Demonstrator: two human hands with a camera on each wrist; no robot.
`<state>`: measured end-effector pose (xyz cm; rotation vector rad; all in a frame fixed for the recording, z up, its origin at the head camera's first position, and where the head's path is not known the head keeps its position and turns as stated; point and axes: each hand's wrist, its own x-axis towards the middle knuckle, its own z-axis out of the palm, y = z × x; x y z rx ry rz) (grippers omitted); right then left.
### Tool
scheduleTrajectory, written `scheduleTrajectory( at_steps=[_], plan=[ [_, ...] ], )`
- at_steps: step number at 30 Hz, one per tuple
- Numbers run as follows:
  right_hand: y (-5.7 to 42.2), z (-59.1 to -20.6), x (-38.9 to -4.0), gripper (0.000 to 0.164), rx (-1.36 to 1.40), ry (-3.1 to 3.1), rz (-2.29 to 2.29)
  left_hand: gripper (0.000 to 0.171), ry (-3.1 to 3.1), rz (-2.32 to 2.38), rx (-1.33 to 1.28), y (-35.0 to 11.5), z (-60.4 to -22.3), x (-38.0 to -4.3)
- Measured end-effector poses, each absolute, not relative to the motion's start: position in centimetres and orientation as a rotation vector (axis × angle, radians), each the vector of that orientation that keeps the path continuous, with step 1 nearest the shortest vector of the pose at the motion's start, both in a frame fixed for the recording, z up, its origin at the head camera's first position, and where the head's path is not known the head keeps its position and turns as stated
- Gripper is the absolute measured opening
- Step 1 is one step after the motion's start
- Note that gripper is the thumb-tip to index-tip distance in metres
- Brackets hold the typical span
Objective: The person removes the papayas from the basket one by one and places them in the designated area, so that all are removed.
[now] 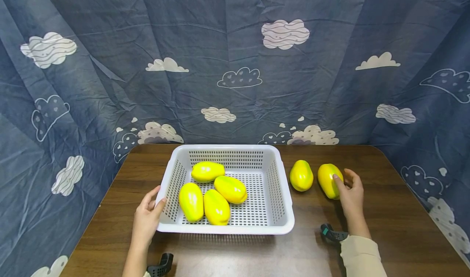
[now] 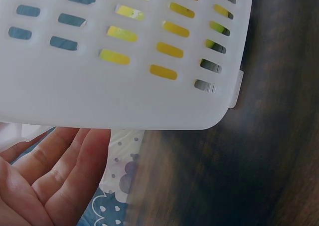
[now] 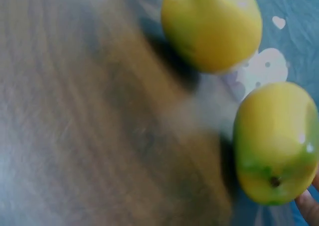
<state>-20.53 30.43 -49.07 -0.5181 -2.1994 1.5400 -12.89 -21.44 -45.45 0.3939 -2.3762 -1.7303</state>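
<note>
A white slotted plastic basket (image 1: pixel 235 229) stands on the table, with several glossy yellow-green oval fruits (image 1: pixel 216 207) lying in its left half. My left hand (image 1: pixel 146 218) grips the basket's left rim, thumb over the edge and fingers outside; the left wrist view shows the fingers (image 2: pixel 92 161) under the basket's rim. Right of the basket lie two more such fruits. At the farther right one (image 1: pixel 328 181), my right hand (image 1: pixel 351 195) has its thumb over the near side and its fingers at the right edge. The other fruit (image 1: pixel 301 176) sits between it and the basket.
A brown wooden table (image 1: pixel 257 254) carries everything. Behind it and along both sides hangs a dark blue cloth (image 1: pixel 205 44) with white clouds. Black wrist mounts (image 1: pixel 333 233) stick out from both wrists, low over the table.
</note>
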Motion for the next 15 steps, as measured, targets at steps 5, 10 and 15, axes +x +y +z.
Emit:
scheduleTrajectory(
  at_steps=[5,10,15],
  plan=[
    [30.3,-48.2,-20.6,0.054,-0.441,-2.169,1.556,0.043,-2.374,-1.729,0.385,-21.4,-45.4,-12.9],
    [29.9,-47.1,-20.6,0.053,-0.371,-2.154,1.547,0.043,-2.374,-1.730,0.382,-21.4,-45.3,-12.9],
    [29.4,-46.0,-20.6,0.052,-0.335,-2.141,1.544,0.043,-2.381,-1.728,0.392,-21.4,-45.3,-12.9]
  ],
)
